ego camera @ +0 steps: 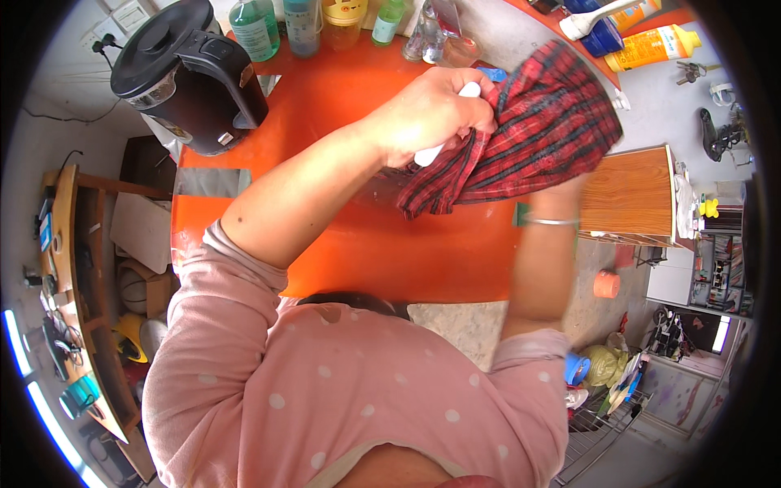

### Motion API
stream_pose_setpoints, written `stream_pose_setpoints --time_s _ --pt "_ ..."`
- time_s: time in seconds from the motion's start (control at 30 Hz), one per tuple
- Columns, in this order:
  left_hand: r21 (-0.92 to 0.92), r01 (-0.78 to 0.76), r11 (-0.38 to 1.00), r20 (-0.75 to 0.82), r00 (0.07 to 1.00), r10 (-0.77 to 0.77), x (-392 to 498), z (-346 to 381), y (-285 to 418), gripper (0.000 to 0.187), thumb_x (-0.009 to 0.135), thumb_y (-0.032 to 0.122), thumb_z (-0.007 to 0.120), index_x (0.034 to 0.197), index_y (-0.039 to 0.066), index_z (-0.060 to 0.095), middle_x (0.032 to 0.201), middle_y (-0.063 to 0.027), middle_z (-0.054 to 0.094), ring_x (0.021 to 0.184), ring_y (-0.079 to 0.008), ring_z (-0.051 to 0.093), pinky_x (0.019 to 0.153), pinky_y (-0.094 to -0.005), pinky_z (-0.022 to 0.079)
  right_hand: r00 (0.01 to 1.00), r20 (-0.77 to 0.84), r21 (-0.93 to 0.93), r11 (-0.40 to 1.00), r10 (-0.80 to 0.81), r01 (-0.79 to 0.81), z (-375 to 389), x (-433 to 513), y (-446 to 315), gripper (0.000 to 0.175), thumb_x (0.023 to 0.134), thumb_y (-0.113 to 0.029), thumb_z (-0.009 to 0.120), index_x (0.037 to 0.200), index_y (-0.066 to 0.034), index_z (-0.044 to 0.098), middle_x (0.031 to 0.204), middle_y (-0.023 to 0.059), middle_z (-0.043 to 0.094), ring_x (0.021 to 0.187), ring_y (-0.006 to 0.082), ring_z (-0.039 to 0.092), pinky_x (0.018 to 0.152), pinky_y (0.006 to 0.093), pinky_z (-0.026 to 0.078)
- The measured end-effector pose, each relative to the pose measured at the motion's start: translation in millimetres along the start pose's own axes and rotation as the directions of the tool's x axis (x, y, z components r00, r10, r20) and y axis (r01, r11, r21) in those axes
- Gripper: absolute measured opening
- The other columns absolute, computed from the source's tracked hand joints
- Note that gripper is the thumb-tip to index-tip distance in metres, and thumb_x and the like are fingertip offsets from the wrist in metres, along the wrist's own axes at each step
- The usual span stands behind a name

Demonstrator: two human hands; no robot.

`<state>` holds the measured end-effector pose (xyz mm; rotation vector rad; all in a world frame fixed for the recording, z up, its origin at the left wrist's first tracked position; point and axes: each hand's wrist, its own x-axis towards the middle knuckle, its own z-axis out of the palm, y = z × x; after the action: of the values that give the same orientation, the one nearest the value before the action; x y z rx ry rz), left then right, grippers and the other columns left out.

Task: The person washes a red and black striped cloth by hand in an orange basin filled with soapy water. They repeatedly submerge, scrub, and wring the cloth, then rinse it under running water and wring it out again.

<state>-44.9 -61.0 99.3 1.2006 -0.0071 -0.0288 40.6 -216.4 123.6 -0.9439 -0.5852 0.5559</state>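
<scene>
My left hand (pixel 442 113) is closed around a white handle (pixel 429 155), whose two ends stick out of the fist; what it belongs to is hidden. A red and black plaid cloth (pixel 537 128) hangs from beside that hand out to the right, gathered at its fingers. My right hand is covered by the cloth; only its wrist (pixel 554 198), with a silver bracelet, shows below it, so its fingers cannot be made out. Both hands are above an orange tabletop (pixel 378 244).
A black electric kettle (pixel 210 85) stands at the table's back left. Along the back are a green bottle (pixel 255 30), a yellow-lidded jar (pixel 345 21) and other containers. A yellow bottle (pixel 653 49) lies at the upper right, and a wooden cabinet (pixel 628 192) stands beyond the table.
</scene>
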Motion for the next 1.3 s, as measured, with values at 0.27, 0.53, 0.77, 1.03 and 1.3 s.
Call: stream_pose_setpoints --time_s 0.27,0.53,0.77,1.03,1.3 --pt "0.384 0.135 0.913 -0.357 0.934 0.012 20 -26 -36 0.024 0.075 0.007 0.053 0.097 -0.002 0.053 0.08 -0.0127 0.059 0.074 -0.0196 0.058 0.062 -0.0294 0.048 0.945 -0.111 0.694 0.705 0.307 -0.148 -36 -42 155 0.044 0.09 -0.038 0.039 0.117 -0.0041 0.042 0.119 0.0186 0.046 0.112 0.0329 0.045 0.094 0.0448 0.037" --pt "0.697 -0.192 0.691 -0.017 0.959 0.283 -17 -6 -57 0.031 0.072 0.014 0.066 0.1 0.004 0.057 0.088 -0.0123 0.053 0.079 -0.0228 0.056 0.071 -0.0328 0.045 0.994 -0.108 0.606 0.791 -0.022 0.083 -34 -34 101 0.051 0.09 -0.041 0.034 0.132 -0.0122 0.032 0.14 0.0125 0.022 0.123 0.0307 0.031 0.098 0.047 0.032" --pt "0.764 -0.045 0.644 -0.072 0.986 0.153 -22 1 -89 0.035 0.069 0.017 0.067 0.1 0.005 0.056 0.091 -0.0141 0.052 0.085 -0.029 0.054 0.075 -0.0368 0.044 0.964 -0.26 0.529 0.844 0.063 0.087 -35 -48 110 0.057 0.091 -0.047 0.022 0.136 -0.0123 0.024 0.144 0.0148 0.014 0.13 0.0348 0.018 0.106 0.0464 0.019" --pt "0.756 -0.037 0.654 -0.039 0.994 0.101 -5 -15 -67 0.021 0.066 0.019 0.06 0.082 0.006 0.064 0.08 -0.0184 0.06 0.078 -0.0328 0.058 0.073 -0.0384 0.047 0.982 -0.157 0.589 0.808 0.103 0.009 -34 -53 94 0.051 0.092 -0.041 0.026 0.13 -0.0069 0.03 0.14 0.0133 0.025 0.129 0.0297 0.024 0.105 0.0455 0.022" --pt "0.847 0.048 0.529 -0.183 0.961 0.205 30 -50 -44 0.023 0.068 0.018 0.058 0.087 0.006 0.064 0.084 -0.0146 0.061 0.08 -0.0265 0.058 0.073 -0.0359 0.046 0.955 -0.21 0.633 0.774 0.208 -0.03 -16 -73 86 0.049 0.092 -0.041 0.027 0.123 -0.0054 0.04 0.126 0.0145 0.044 0.116 0.0308 0.042 0.1 0.0457 0.032"
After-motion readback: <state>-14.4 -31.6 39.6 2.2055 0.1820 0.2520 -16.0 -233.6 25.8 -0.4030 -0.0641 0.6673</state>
